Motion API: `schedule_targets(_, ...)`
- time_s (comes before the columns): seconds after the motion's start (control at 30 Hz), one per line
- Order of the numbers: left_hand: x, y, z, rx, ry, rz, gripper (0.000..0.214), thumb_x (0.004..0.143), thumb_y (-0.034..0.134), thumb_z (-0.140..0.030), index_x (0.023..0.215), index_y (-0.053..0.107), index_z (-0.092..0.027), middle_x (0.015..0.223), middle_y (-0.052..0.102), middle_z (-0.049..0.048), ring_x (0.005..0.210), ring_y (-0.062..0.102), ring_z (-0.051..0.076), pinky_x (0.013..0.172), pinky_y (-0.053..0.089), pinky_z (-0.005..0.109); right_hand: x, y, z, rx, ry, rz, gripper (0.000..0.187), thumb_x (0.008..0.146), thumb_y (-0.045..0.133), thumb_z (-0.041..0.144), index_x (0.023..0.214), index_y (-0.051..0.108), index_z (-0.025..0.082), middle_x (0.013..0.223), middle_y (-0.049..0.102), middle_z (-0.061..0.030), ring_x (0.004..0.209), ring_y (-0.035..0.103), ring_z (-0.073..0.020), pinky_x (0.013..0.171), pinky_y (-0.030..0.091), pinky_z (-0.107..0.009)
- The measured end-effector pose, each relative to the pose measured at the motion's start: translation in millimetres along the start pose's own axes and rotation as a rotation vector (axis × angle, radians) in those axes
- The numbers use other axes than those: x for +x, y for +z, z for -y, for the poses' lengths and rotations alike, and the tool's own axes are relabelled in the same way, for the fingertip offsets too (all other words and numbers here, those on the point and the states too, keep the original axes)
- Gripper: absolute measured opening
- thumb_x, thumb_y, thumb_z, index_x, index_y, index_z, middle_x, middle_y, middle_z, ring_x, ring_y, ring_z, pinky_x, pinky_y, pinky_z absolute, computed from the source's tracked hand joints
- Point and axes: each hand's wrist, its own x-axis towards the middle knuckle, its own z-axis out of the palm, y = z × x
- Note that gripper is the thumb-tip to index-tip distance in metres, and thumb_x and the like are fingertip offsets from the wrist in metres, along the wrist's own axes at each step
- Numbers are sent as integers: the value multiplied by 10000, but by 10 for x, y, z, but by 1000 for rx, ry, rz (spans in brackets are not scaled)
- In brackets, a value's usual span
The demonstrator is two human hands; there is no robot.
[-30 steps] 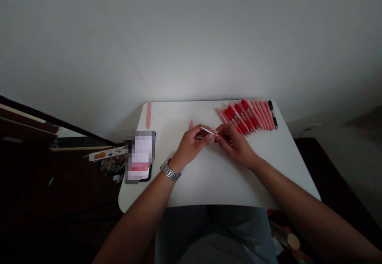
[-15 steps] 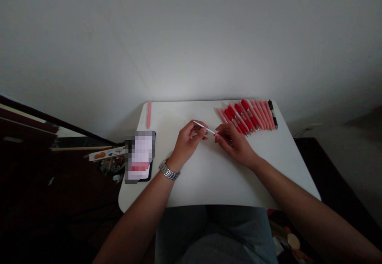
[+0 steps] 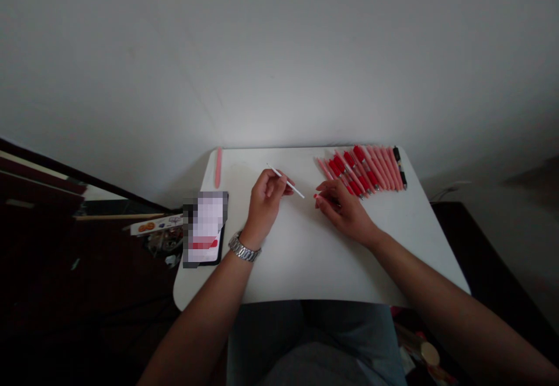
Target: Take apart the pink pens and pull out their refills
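Observation:
Between the thumb and fingers of my left hand [image 3: 266, 195] is a thin white pen refill [image 3: 292, 186], slanting down toward the right with its far tip pointing up-left. My right hand [image 3: 345, 208] is closed around a pink and red pen part [image 3: 317, 197]; only its end shows at the fingertips, and the palm hides the rest. A small gap separates the refill's lower end from that part. Just beyond my right hand lies a row of pens, pink ones [image 3: 379, 167], several with red grips [image 3: 349, 159], and a black pen [image 3: 399, 167] at the right end.
The white table [image 3: 279, 264] stands against a grey wall. A single pink pen [image 3: 218, 167] lies at its back left corner. A phone [image 3: 220, 246], partly blurred out, rests on the left edge. A cluttered container [image 3: 163, 240] is on the left beside the table.
My left hand has moved left and slightly up with the refill, whose end has come away from the part in my right hand. The right hand has stayed in place.

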Motion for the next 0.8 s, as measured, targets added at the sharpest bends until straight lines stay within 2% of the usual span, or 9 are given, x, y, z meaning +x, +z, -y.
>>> schedule_targets(0.2, 46, -74, -13, 160, 77, -94, 256, 950, 625, -462, 958, 566, -213, 857, 656, 7, 675, 620, 108, 638, 537, 239, -2, 1, -16, -18, 5, -4, 216, 1015, 545, 392, 1158, 485, 241, 909, 662, -43, 777, 643, -165, 667, 505, -292)
schedule_targets(0.4, 59, -147, -61, 441, 157, -210, 145, 962, 612, -356, 999, 625, -216, 954, 696, 30, 860, 660, 141, 736, 541, 248, 1, -1, -27, -26, -4, 1, 194, 1020, 533, 407, 1103, 491, 237, 879, 647, -37, 743, 624, -161, 647, 502, -289)
schedule_targets(0.63, 89, -260, -38, 741, 235, -251, 126, 965, 573, -277, 1026, 657, -205, 978, 651, 51, 861, 629, 159, 741, 531, 273, 6, -2, -27, -52, -12, -3, 195, 1019, 535, 410, 1095, 502, 234, 885, 650, -41, 737, 616, -159, 652, 499, -292)
schedule_targets(0.8, 111, -303, -8, 876, 218, -247, 167, 931, 555, -181, 1041, 681, -188, 988, 635, 66, 817, 619, 170, 752, 527, 309, 11, -3, -27, -46, -10, -9, 210, 1019, 535, 429, 1090, 501, 235, 856, 643, -32, 720, 607, -158, 646, 491, -292)
